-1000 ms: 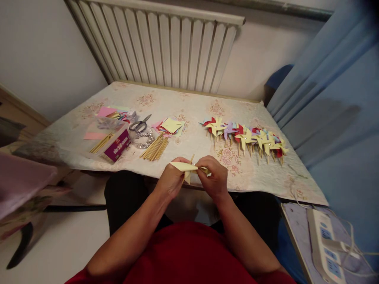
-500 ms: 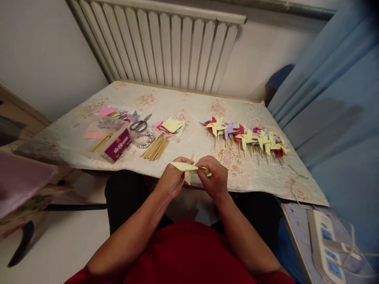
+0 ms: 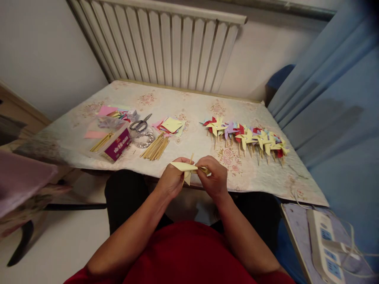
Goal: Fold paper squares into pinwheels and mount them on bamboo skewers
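Over the table's front edge, a pale yellow paper pinwheel (image 3: 186, 167) is gripped between my two hands. My left hand (image 3: 171, 179) closes on its left side, and a thin wooden stick (image 3: 192, 157) pokes up beside those fingertips. My right hand (image 3: 213, 176) pinches the pinwheel's right side close to its centre; the fingers hide what exactly lies between them. Beyond my left hand lies a bundle of wooden sticks (image 3: 155, 147). Farther back is a stack of coloured paper squares (image 3: 171, 126), with yellow on top.
Finished pinwheels (image 3: 247, 138) sit in a cluster on the right of the flowered tablecloth (image 3: 189, 106). Scissors (image 3: 140, 124), a tub of small shiny pieces (image 3: 144, 139) and a purple-labelled box (image 3: 117, 146) with sticks are on the left. A power strip (image 3: 327, 246) lies lower right.
Almost nothing differs; both hands keep their hold on the yellow pinwheel, with only a very slight shift of the right hand.
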`<state>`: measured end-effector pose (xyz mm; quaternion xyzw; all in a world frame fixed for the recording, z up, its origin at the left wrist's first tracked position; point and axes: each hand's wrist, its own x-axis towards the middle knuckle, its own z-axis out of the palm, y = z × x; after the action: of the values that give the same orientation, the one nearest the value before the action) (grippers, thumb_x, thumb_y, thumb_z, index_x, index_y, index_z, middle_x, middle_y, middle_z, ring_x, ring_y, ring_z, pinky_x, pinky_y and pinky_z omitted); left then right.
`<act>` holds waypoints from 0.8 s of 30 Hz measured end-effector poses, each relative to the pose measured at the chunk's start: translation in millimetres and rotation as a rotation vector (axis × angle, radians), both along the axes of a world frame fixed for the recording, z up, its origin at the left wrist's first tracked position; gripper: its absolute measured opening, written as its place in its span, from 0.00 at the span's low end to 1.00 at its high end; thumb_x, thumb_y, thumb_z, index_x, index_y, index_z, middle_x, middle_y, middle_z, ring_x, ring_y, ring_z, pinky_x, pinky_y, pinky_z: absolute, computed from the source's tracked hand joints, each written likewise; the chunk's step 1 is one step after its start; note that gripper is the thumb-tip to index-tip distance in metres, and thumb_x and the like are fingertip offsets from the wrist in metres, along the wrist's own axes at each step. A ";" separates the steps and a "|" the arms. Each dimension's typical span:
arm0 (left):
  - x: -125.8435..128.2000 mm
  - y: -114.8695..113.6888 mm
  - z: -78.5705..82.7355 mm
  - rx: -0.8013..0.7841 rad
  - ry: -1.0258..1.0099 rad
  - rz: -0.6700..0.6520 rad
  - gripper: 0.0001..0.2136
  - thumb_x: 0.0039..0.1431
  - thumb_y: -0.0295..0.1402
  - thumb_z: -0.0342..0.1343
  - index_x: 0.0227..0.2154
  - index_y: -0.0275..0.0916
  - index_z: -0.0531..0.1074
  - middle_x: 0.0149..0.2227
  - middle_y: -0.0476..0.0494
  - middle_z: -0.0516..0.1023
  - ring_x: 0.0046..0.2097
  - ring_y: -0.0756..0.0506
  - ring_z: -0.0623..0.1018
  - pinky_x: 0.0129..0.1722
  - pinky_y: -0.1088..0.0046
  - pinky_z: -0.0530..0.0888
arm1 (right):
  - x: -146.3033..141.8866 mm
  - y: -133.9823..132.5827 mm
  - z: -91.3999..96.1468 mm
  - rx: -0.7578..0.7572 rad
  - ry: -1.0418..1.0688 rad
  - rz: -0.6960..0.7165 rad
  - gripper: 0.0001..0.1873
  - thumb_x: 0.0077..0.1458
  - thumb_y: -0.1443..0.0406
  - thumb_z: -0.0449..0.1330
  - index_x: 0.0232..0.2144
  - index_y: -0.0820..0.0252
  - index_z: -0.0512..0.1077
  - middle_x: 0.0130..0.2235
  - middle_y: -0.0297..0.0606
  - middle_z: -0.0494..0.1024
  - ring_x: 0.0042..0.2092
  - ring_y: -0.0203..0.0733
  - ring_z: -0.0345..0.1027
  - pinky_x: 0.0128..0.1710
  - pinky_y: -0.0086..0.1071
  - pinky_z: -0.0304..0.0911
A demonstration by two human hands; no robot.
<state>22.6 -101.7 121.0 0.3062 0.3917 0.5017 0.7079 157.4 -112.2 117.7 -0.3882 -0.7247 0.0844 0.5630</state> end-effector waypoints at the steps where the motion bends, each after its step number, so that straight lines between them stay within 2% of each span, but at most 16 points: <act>1: 0.0 0.1 0.1 -0.002 -0.003 -0.003 0.06 0.40 0.29 0.61 0.23 0.36 0.71 0.21 0.51 0.72 0.23 0.54 0.67 0.25 0.77 0.62 | 0.0 0.0 0.1 0.000 -0.001 0.001 0.06 0.55 0.72 0.57 0.30 0.56 0.70 0.30 0.35 0.74 0.34 0.38 0.69 0.34 0.33 0.65; 10: -0.6 -0.6 1.4 0.013 -0.013 -0.009 0.07 0.37 0.26 0.61 0.23 0.36 0.70 0.21 0.53 0.71 0.22 0.55 0.66 0.25 0.78 0.61 | 1.1 -0.3 -0.8 -0.003 0.011 0.006 0.06 0.54 0.72 0.58 0.31 0.56 0.71 0.30 0.35 0.74 0.34 0.38 0.69 0.34 0.33 0.65; 24: -0.2 -2.8 6.0 0.016 0.009 -0.042 0.07 0.37 0.24 0.58 0.24 0.36 0.70 0.20 0.53 0.69 0.22 0.55 0.65 0.24 0.78 0.60 | 3.0 -1.2 0.0 0.006 -0.008 -0.018 0.05 0.55 0.71 0.57 0.30 0.56 0.70 0.30 0.35 0.75 0.34 0.38 0.69 0.34 0.33 0.65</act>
<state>22.4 -104.5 126.9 0.3224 0.3843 0.4884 0.7140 160.4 -113.4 117.7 -0.3932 -0.7237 0.0757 0.5621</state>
